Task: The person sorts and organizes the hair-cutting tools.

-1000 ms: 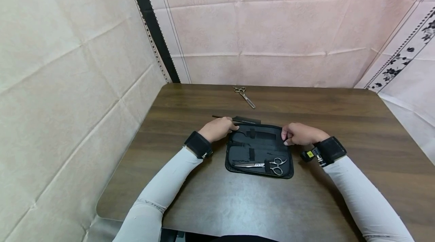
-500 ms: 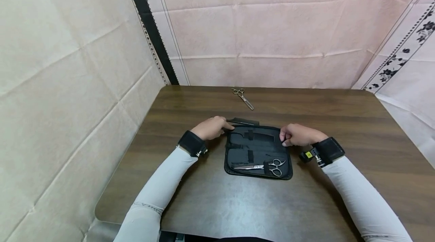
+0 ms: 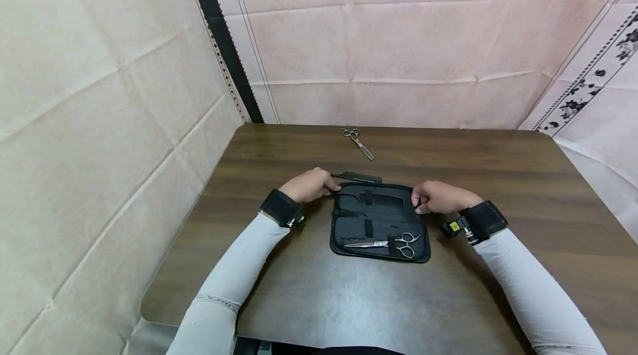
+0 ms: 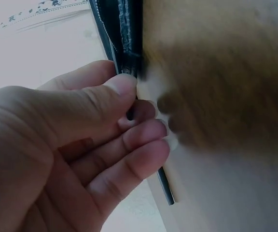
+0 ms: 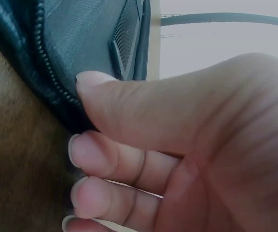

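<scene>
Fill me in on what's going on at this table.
A person has both hands at an open black case lying on the wooden table. The left hand pinches at its far left corner, and the right hand grips its right edge near the far corner. One pair of scissors sits strapped inside the near part; another pair lies loose farther back on the table.

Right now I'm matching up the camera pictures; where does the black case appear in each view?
Head: the black case is just right of centre, in the lower half.
Left wrist: only a narrow part, at the top, left of centre.
Right wrist: a zippered corner, upper left.
Shared landmark: the brown table, visible in all three.
</scene>
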A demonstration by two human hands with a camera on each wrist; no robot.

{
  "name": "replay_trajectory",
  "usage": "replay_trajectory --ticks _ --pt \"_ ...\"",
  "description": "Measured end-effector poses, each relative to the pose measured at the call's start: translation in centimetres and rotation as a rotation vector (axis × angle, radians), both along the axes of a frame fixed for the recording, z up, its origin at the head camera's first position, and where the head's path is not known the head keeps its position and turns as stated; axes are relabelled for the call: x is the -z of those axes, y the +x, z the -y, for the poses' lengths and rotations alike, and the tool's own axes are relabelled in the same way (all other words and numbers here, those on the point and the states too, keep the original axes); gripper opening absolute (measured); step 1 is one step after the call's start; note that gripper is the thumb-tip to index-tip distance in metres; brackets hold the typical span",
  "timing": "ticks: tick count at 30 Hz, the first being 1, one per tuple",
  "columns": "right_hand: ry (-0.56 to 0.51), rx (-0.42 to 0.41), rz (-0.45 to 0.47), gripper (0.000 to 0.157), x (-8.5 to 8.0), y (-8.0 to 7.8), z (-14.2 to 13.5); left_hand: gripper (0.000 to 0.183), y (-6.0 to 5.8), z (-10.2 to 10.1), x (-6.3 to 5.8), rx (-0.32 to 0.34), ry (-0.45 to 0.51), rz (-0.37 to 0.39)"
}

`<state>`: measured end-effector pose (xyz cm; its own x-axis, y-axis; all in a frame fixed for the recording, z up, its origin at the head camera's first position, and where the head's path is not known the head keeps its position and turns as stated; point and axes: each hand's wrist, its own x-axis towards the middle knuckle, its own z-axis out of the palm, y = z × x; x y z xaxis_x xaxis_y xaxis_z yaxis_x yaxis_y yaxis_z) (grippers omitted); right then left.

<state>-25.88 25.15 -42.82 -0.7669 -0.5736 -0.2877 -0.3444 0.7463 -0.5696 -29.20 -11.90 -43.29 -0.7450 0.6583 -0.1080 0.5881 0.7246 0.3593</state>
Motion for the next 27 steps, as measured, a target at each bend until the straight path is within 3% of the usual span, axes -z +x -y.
replay_trajectory --ticks 14,27 --pt "-0.005 -0.006 0.002 0.010 0.00 -0.05 -0.06 0.035 -0.16 -0.27 0.57 0.012 -0.010 -0.022" --pt "-0.003 -0.019 -0.009 0.011 0.07 -0.13 0.01 0.036 0.35 -1.00 0.33 0.024 -0.016 -0.033"
